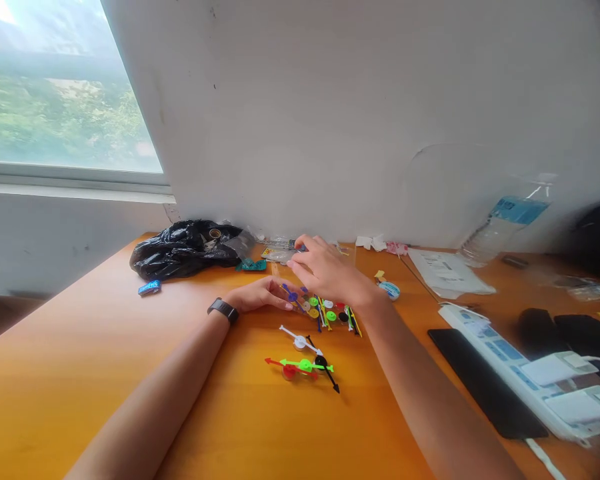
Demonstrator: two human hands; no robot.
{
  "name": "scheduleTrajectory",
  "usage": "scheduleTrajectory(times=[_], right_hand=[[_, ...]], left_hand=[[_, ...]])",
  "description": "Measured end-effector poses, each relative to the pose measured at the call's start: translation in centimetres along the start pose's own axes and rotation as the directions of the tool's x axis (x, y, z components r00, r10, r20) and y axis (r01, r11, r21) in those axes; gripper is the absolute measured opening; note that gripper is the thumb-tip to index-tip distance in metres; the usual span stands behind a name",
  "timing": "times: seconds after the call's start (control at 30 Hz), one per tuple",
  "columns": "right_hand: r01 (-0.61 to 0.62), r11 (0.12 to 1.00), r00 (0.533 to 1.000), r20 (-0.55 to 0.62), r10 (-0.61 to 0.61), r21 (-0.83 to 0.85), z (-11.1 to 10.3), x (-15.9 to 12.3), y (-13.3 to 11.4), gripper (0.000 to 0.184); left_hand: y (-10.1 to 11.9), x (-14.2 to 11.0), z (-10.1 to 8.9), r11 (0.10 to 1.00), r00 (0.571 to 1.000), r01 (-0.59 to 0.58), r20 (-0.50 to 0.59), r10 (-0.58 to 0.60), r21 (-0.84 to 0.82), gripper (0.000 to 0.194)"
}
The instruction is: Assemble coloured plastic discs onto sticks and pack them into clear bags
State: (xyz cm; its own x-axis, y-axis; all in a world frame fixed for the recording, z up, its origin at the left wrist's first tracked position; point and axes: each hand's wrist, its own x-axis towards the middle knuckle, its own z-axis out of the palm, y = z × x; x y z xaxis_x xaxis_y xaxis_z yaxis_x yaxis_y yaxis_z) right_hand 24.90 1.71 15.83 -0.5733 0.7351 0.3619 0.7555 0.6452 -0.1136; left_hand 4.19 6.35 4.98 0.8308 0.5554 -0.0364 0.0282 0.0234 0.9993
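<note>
Partially, the spinner pile (331,316) is obscured by the right hand (325,268), thumb and forefinger spread; whether the blue spinner (293,297) is gripped by the left hand (264,294) cannot be determined.

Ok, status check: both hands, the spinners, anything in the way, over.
Left hand at blue spinner, grip unclear. Right hand raised, grip unclear. Four spinners grouped nearer camera. Black bag clear of both hands.

Your wristband (223,310): black
Your tabletop (130,373): orange-brown
Arrow spinners (300,343) before you: white, lime green, red, black
Your pile (331,316): blue, yellow, green, white, red, black
Bag (180,250) ahead of you: black
Your power strip (505,353): white with blue panels
Bottle label (520,210): blue
</note>
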Motion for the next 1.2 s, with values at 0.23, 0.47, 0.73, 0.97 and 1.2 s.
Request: scheduleTrajectory(times=[0.23,0.47,0.73,0.97,1.2], right_hand=[[-0.049,0.987,0.990,0.141,0.027,0.152,-0.6,-0.3,0.5,0.041],[-0.021,0.957,1.000,-0.010,0.025,0.289,0.2,0.1,0.8,0.034],[0.020,0.920,0.992,-0.121,0.029,0.391,0.7,0.5,1.6,0.038],[0.021,0.901,0.986,-0.157,0.053,0.434,0.3,0.3,0.5,0.037],[-0.093,0.922,0.995,0.052,0.079,0.376,-1.5,-0.9,0.8,0.018]], left_hand=[[0.2,-0.2,0.0,0.999,1.000,-0.001,-0.004,0.001,-0.051,0.051],[-0.2,-0.1,-0.3,0.996,0.998,-0.037,0.045,0.040,-0.078,0.055],[-0.5,-0.1,-0.4,0.991,0.998,-0.056,-0.004,0.056,-0.120,0.065],[0.0,-0.2,0.0,0.998,0.999,-0.035,0.040,0.037,-0.061,0.051],[-0.3,0.0,-0.3,0.997,0.997,-0.076,0.025,0.076,0.027,0.036]])
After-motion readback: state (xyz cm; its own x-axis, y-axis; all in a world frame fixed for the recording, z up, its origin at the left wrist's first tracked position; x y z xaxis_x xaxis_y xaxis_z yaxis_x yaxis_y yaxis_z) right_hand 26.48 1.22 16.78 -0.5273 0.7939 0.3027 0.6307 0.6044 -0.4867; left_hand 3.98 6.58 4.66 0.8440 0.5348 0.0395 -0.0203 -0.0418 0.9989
